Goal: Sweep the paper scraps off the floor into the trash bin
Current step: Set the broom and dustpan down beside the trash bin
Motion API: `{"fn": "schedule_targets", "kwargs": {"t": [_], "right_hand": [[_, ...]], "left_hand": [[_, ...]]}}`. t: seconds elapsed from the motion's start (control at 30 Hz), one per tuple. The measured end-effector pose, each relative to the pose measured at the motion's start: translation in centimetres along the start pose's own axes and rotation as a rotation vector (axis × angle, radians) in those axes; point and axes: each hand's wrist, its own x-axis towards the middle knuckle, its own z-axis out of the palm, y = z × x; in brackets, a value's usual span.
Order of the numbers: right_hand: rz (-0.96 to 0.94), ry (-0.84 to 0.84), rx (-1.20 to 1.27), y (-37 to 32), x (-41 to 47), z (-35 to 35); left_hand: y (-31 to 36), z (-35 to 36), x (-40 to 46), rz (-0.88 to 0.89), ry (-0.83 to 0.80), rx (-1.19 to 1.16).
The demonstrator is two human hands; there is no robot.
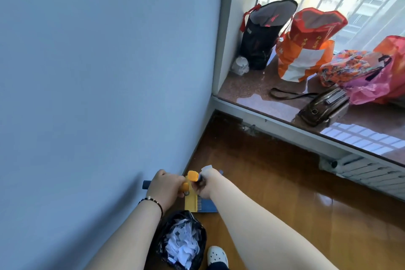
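From the head view, your left hand (165, 188) grips one handle with curled fingers, an orange-capped grip poking out beside it, and your right hand (205, 184) is wrapped round the dark top of another orange-capped handle (192, 176), with something pale pinched or resting above its knuckles; you cannot tell what. Both handles stand together just beyond the trash bin (182, 240), over the yellow-and-blue dustpan (198, 203) lying on the floor (274, 193) against the wall. It looks as though you are setting the broom and dustpan away with the sweeping largely done, so bring the two handles together squarely, keep them upright, and lean them into the wall so they cannot slide onto the bin. Watch the dustpan's lip: tilt it wrongly and any leftover scrap drops back on the floor. The trash bin, lined with a black bag, sits near your feet and holds a heap of white paper scraps (183, 244) reaching close to its rim. No loose scraps show on the floor around the bin.
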Motion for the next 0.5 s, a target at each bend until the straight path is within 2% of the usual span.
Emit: {"fn": "schedule_targets", "kwargs": {"t": [0.13,0.23,0.43,0.5], "right_hand": [[-0.025,-0.017,-0.242,-0.9,1.0,3.4],[-0.072,-0.007,-0.6,-1.4,2.3,5.6],[-0.493,-0.081,-1.538,-1.2,3.0,10.8],[-0.59,-0.108,-1.738,-1.0,3.3,11.3]], "left_hand": [[-1.4,0.1,0.2,-0.117,-0.003,-0.051],[-2.3,0.0,-0.3,-0.185,0.046,-0.078],[-3.7,-0.6,-1.5,-0.281,0.1,-0.156],[-4.4,-0.3,-1.8,-0.301,0.112,-0.201]]}}
